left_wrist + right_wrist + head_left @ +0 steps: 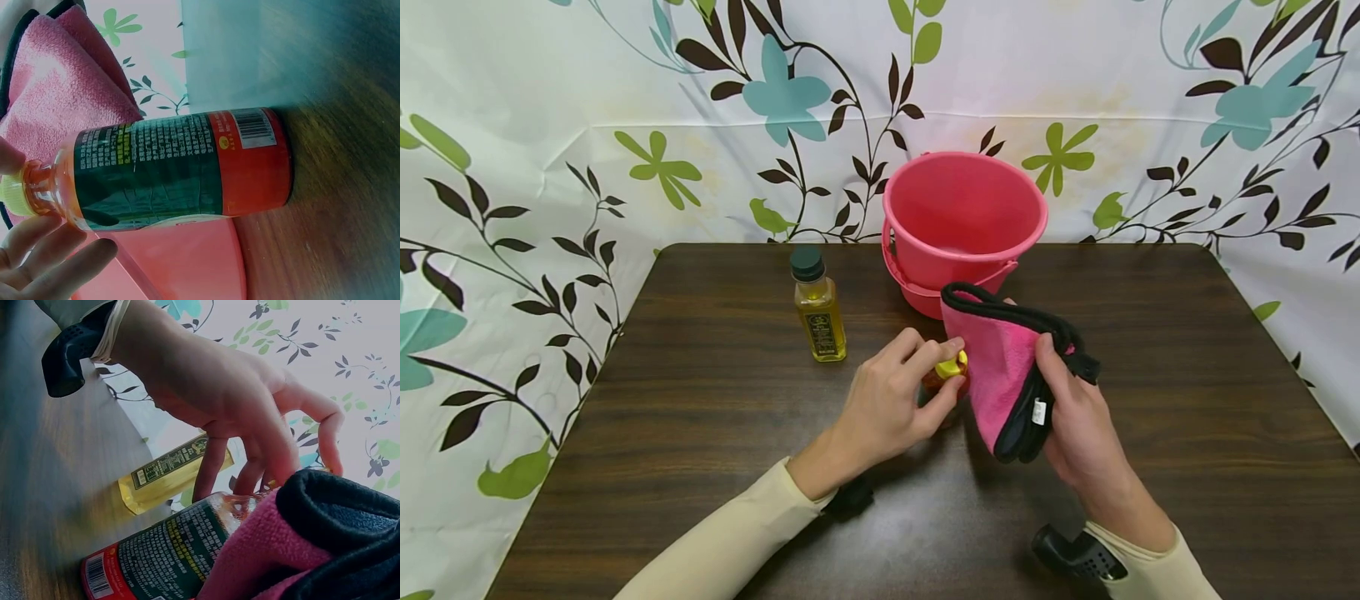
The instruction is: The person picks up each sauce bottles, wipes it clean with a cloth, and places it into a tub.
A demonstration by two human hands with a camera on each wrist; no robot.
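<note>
In the head view, the left hand (880, 396) pinches the yellow cap (951, 367) of a bottle between thumb and fingers. The left wrist view shows this bottle (150, 172), with a dark green label and a red band with a barcode at its base. It stands upright on the table. The right hand (1082, 429) holds a folded pink cloth (992, 358) with black edging and a small white tag. The cloth is close beside the bottle; whether they touch I cannot tell. From the head view most of the bottle is hidden by the left hand.
A pink bucket (958, 271) with its handle down stands at the back of the dark wooden table (715, 433), behind the cloth. Left of it is a small bottle of yellow oil (820, 321) with a green cap. A patterned curtain (625, 83) hangs behind.
</note>
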